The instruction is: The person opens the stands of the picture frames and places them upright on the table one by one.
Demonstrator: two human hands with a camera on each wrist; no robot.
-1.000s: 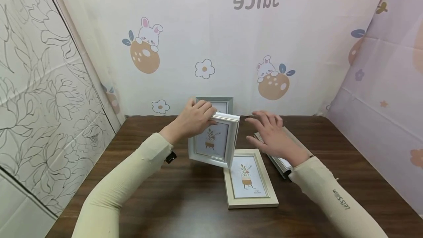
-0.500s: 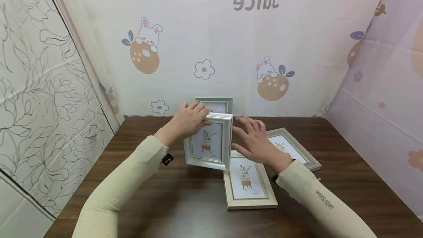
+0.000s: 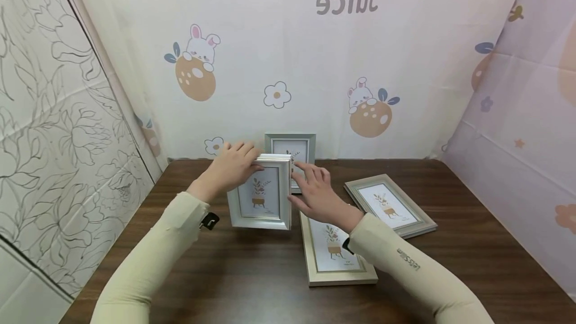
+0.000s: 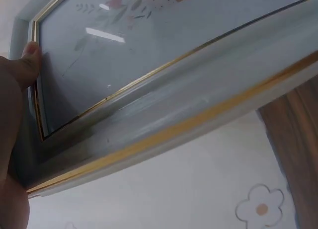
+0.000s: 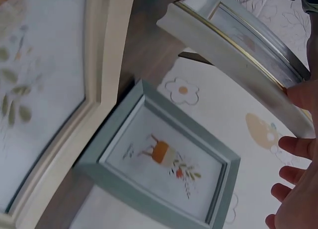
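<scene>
A white picture frame (image 3: 261,192) with thin gold lines and a potted-plant print stands upright, its lower edge seemingly just off the table. My left hand (image 3: 230,168) grips it at the top left, thumb in front and fingers over the top edge. In the left wrist view that thumb (image 4: 30,65) presses on the front border. My right hand (image 3: 318,193) is at the frame's right edge; its thumb (image 5: 300,96) touches the side while the other fingers extend loosely. Behind them a green picture frame (image 5: 164,159) stands against the wall, partly hidden in the head view.
On the dark wood table (image 3: 252,274) a cream picture frame (image 3: 335,249) lies face up below my right forearm, which covers part of it. A greyish-beige picture frame (image 3: 388,205) lies at an angle farther right. A patterned cloth wall (image 3: 279,39) closes off the back.
The white frame has moved left and turned to face more squarely forward, held by my left hand. My right hand has followed leftward to its edge, uncovering the greyish-beige frame.
</scene>
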